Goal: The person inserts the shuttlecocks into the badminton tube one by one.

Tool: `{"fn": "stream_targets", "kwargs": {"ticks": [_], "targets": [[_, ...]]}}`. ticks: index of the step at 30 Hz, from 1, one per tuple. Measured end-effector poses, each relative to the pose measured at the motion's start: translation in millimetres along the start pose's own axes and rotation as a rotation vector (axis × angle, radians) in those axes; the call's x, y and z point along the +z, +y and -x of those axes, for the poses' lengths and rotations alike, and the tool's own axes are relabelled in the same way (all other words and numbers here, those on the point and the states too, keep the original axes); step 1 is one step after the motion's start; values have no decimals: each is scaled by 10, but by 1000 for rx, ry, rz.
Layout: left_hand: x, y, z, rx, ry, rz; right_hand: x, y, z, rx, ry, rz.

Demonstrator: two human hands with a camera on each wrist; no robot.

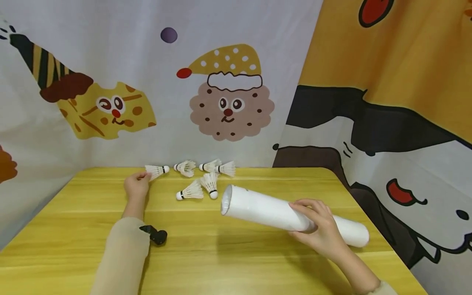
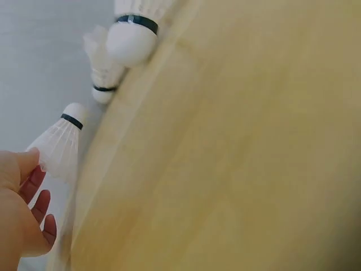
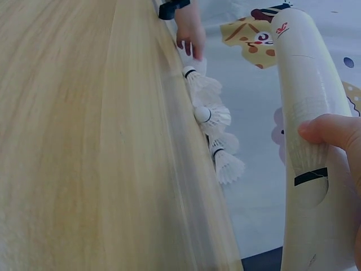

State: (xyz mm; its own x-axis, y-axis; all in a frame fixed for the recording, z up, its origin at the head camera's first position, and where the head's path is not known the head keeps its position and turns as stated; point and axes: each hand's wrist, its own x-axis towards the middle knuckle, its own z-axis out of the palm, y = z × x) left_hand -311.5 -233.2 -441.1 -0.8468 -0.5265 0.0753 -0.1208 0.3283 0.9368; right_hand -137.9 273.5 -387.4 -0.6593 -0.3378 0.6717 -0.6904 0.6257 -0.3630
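At the far left of the table, my left hand [image 1: 136, 186] pinches a white shuttlecock [image 1: 157, 171] by the edge of its feather skirt. Its cork with a dark band points right, away from the fingers. In the left wrist view thumb and forefinger hold the skirt [image 2: 55, 148], the other fingers loosely bent. My right hand [image 1: 321, 227] grips a long white shuttlecock tube [image 1: 262, 207] around its middle, tilted above the table. The tube's open end faces left, toward the shuttlecocks. A printed shuttlecock and a red logo show on the tube [image 3: 307, 68] in the right wrist view.
Several more shuttlecocks lie near the back edge of the wooden table [image 1: 191, 254], among them one shuttlecock [image 1: 189, 191] nearer the front and another shuttlecock [image 1: 185, 168] by the curtain. A printed curtain [image 1: 140, 53] hangs behind. A black device [image 1: 158, 237] sits on the left sleeve.
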Motion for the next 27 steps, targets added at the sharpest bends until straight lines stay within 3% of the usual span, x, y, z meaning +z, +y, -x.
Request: {"fn": "stream_targets", "kwargs": {"ticks": [3,7,13,20,27], "targets": [[-48,-2,76,-5,34,88,5,-5,1,-6,-2,1],[-87,51,204,-5,25,180,13,-6,3,-16,2,10],[-119,192,399,102,6,162,36,2,13,-20,1,7],[-164,475,732,195,-136,125,40,18,25,-14,9,9],[-211,718,1168,361,-232,128,45,30,33,-12,8,19]]}}
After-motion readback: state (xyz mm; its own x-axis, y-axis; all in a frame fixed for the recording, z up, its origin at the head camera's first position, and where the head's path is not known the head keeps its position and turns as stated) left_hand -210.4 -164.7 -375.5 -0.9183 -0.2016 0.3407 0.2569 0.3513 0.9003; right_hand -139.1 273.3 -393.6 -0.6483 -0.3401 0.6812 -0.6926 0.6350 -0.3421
